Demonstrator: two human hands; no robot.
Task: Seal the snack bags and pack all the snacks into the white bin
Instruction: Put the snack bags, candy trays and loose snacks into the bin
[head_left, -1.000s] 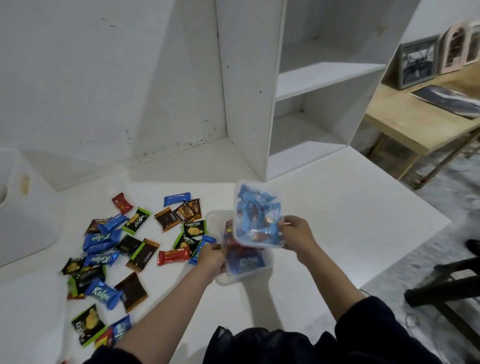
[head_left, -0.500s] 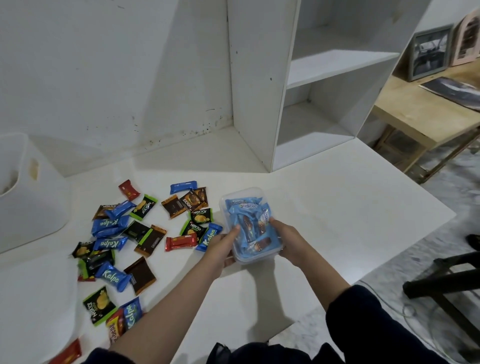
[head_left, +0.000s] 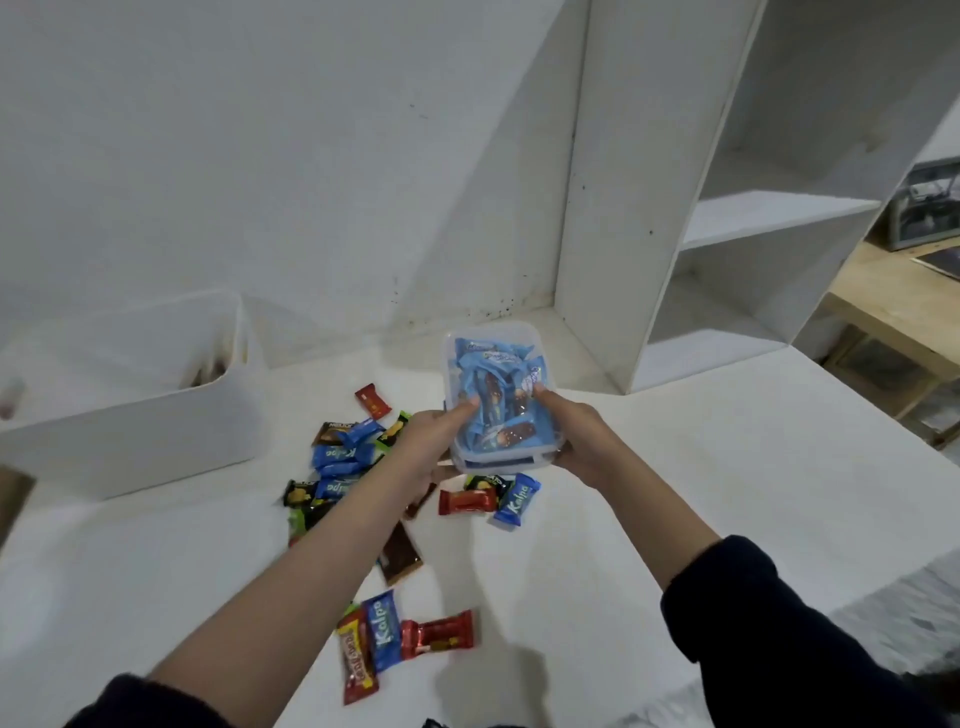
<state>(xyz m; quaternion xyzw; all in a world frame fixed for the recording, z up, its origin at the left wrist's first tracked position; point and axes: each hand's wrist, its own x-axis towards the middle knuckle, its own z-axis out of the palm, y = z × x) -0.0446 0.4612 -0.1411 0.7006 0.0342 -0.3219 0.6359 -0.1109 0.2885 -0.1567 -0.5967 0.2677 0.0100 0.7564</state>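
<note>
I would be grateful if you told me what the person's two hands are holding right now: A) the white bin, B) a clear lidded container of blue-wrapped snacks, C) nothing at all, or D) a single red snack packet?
B: the left hand and right hand grip the clear container from either side, thumbs on its lid.

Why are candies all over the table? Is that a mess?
Yes, a bit. Loose candies lie scattered on the table, outside the white bin. The left hand and right hand hold a clear box of blue ones.
</note>
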